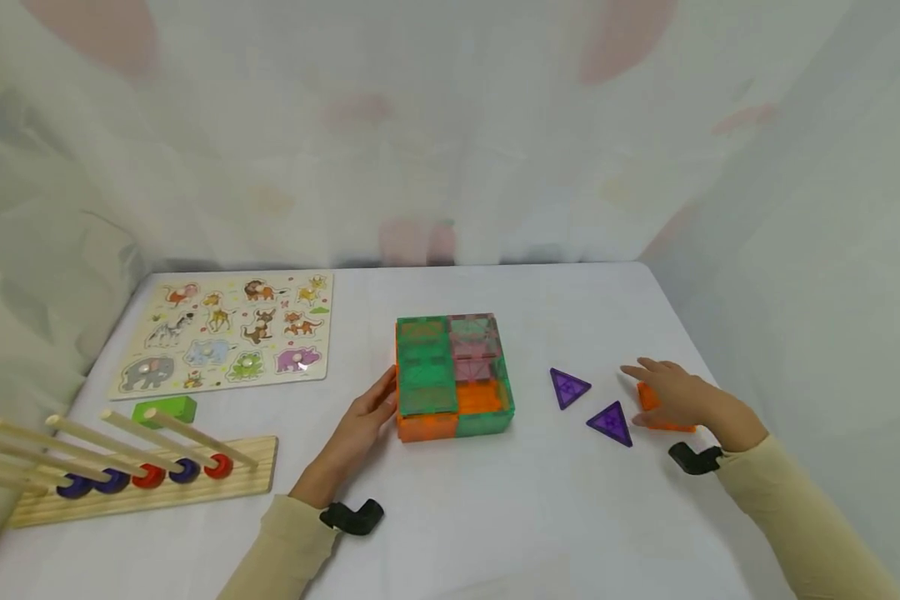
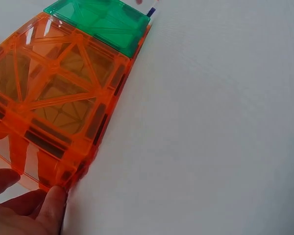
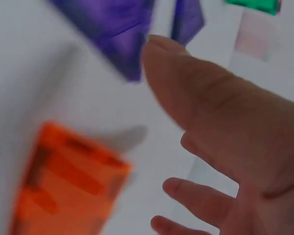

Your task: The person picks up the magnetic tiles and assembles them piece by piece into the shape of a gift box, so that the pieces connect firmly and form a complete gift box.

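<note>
A low box of translucent magnetic tiles (image 1: pixel 427 367) stands mid-table, with orange and green walls. Green tiles cover its left half and pink ones part of the right, where an orange base shows through a gap. My left hand (image 1: pixel 360 425) rests against the box's left side, its fingertips at the corner of an orange tile (image 2: pixel 59 83). At the right, my right hand (image 1: pixel 675 396) hovers with spread fingers above a loose orange tile (image 3: pixel 78 186), holding nothing. Two purple triangle tiles, one farther off (image 1: pixel 568 388) and one nearer (image 1: pixel 611 423), lie left of that hand.
An animal peg puzzle board (image 1: pixel 225 333) lies at the back left. In front of it are a green block (image 1: pixel 167 410) and a wooden peg stand (image 1: pixel 266 467) with red and blue rings. White cloth hangs behind and at both sides of the table.
</note>
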### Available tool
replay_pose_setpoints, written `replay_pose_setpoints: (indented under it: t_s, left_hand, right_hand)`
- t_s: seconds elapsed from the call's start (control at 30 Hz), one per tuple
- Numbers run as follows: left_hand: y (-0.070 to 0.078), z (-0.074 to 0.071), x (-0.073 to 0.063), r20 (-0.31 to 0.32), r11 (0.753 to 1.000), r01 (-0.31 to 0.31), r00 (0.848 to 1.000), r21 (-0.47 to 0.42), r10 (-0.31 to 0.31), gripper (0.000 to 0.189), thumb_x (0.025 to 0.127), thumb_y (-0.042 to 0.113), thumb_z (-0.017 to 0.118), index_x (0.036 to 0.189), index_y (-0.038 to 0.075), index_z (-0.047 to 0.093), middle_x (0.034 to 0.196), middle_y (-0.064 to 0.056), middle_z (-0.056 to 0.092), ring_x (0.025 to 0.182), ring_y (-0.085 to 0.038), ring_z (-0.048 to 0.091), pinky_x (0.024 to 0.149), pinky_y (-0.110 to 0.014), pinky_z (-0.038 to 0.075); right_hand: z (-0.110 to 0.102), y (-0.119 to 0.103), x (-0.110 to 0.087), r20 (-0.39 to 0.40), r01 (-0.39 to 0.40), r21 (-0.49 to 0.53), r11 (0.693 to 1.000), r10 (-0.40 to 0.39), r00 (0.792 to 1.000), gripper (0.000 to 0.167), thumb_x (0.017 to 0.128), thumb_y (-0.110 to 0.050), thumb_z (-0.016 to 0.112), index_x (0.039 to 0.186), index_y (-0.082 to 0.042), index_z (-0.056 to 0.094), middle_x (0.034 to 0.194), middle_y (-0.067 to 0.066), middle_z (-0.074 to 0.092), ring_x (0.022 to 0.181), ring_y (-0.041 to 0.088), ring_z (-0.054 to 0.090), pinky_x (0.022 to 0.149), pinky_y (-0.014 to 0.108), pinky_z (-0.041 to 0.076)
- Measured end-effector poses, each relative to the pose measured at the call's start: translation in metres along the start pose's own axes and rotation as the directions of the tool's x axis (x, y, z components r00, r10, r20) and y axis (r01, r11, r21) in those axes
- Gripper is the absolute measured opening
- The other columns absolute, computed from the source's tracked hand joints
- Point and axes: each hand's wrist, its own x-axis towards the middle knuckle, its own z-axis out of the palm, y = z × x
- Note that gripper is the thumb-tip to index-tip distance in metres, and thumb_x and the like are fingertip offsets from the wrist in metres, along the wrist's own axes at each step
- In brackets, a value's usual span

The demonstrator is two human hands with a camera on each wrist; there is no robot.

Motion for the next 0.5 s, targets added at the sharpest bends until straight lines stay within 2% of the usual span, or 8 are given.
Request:
replay_pose_setpoints:
  t_s: [0.13, 0.2, 0.33, 0.43, 0.5]
  left_hand:
    - [0.001, 0.001, -0.001, -0.006, 1.000, 0.005, 1.000, 0.001, -0.005, 0.056, 0.104, 0.021, 0.040, 0.155, 0.019, 0.017, 0.159, -0.005, 0.024, 0.150, -0.022, 0.011, 0.120, -0.047, 0.012]
    - [0.001, 0.001, 0.000, -0.007, 1.000, 0.011, 1.000, 0.000, -0.011, 0.055, 0.104, 0.021, 0.039, 0.155, 0.020, 0.018, 0.159, -0.005, 0.025, 0.150, -0.022, 0.011, 0.120, -0.047, 0.013]
    - [0.002, 0.001, 0.000, 0.001, 1.000, 0.017, 1.000, -0.006, -0.017, 0.056, 0.104, 0.023, 0.039, 0.155, 0.020, 0.017, 0.159, -0.004, 0.024, 0.150, -0.022, 0.010, 0.120, -0.047, 0.013]
    - [0.002, 0.001, 0.000, 0.003, 1.000, 0.018, 1.000, -0.013, -0.018, 0.056, 0.104, 0.024, 0.040, 0.155, 0.020, 0.017, 0.160, -0.004, 0.023, 0.150, -0.022, 0.010, 0.120, -0.047, 0.014]
    - [0.001, 0.001, 0.000, 0.002, 1.000, 0.016, 1.000, -0.017, -0.016, 0.056, 0.104, 0.024, 0.040, 0.155, 0.020, 0.017, 0.159, -0.004, 0.024, 0.150, -0.022, 0.010, 0.120, -0.047, 0.014]
  right_hand:
    - [0.016, 0.020, -0.011, 0.038, -0.004, 0.066, 0.998, 0.001, 0.999, 0.084, 0.075, -0.021, 0.081, 0.144, -0.003, 0.038, 0.147, 0.035, 0.028, 0.128, 0.059, 0.029, 0.092, 0.071, 0.040]
    - [0.021, 0.027, -0.013, 0.025, -0.001, 0.089, 0.996, -0.002, 1.000, 0.083, 0.073, -0.013, 0.082, 0.144, -0.004, 0.039, 0.148, 0.033, 0.029, 0.127, 0.057, 0.031, 0.091, 0.067, 0.043]
    - [0.030, 0.040, -0.014, -0.081, 0.032, 0.094, 0.995, -0.025, 0.996, 0.080, 0.071, -0.008, 0.082, 0.141, -0.004, 0.043, 0.142, 0.030, 0.039, 0.120, 0.053, 0.042, 0.089, 0.063, 0.048]
    - [0.035, 0.050, -0.012, -0.158, 0.024, 0.097, 0.995, -0.008, 0.987, 0.078, 0.074, -0.014, 0.082, 0.141, -0.004, 0.043, 0.132, 0.027, 0.050, 0.110, 0.044, 0.050, 0.088, 0.060, 0.050]
    - [0.038, 0.056, -0.010, -0.176, -0.008, 0.109, 0.994, 0.027, 0.984, 0.080, 0.076, -0.021, 0.081, 0.144, -0.006, 0.041, 0.126, 0.023, 0.054, 0.106, 0.038, 0.052, 0.087, 0.057, 0.051]
